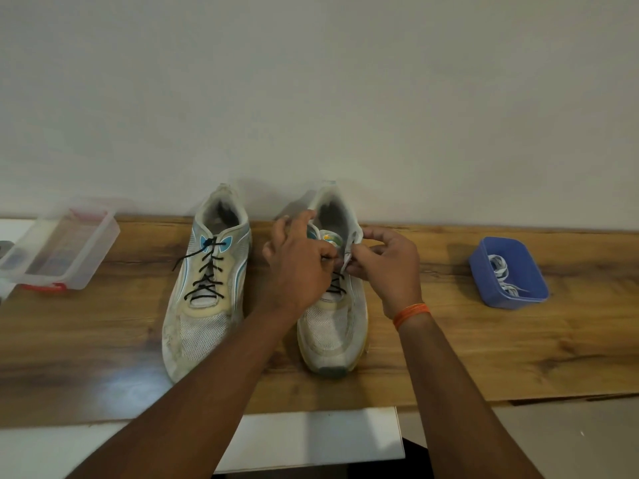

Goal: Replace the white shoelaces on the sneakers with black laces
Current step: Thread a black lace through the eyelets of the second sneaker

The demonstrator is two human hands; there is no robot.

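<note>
Left hand [299,262]: fingers curled over the upper eyelets of the right-side sneaker [333,326], pinching the black lace [336,285] near the tongue. Right hand [382,262]: thumb and forefinger pinch the sneaker's eyelet flap and the lace end, just beside the left hand; the fingertips of both nearly meet. Orange thread band [411,314] on the right wrist.

Right-side sneaker: toe toward the viewer, heel against the wall [345,98]; black lace crosses the lower eyelets, upper rows hidden by the hands.

Left-side sneaker [207,288]: stands parallel, close beside the first but not touching it, laced in black [206,276] to the top, one loose end trailing off its left side.

Blue tub [508,273]: well apart to the right on the bench [449,357], holds the white laces [501,274]. Clear lidded box [58,250] at the far left, overhanging the bench's left end.

Bare wood between sneakers and tub, and along the front edge. A white surface [311,440] lies below the bench's front edge.
</note>
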